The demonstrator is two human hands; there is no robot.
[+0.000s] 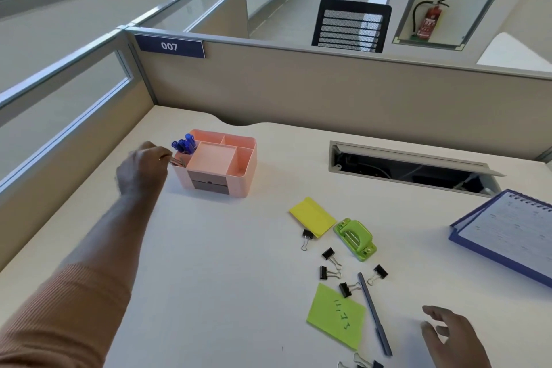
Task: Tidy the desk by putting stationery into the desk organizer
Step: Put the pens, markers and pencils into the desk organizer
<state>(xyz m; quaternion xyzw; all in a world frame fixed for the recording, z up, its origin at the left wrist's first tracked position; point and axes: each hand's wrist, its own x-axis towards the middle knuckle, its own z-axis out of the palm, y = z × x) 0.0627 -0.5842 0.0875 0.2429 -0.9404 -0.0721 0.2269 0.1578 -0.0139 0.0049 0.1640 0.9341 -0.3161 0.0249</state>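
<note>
A pink desk organizer [239, 170] stands at the back left of the white desk, with several blue pens [183, 143] upright in its rear left compartment. My left hand [143, 167] is at the organizer's left front corner, fingers pinched on a binder clip [176, 162] whose silver handles show over the front left compartment. My right hand [451, 334] hovers open above the desk at the lower right. Near it lie a grey pen [375, 314], a green sticky note [336, 315], several black binder clips [331, 257], a yellow sticky pad [312, 216] and a green hole punch [355, 237].
A blue spiral notebook [507, 233] lies at the right edge. An open cable tray [412, 167] is set into the desk at the back right. Beige partition walls [328, 92] close the desk at the back and left. More binder clips [363, 363] sit at the bottom edge.
</note>
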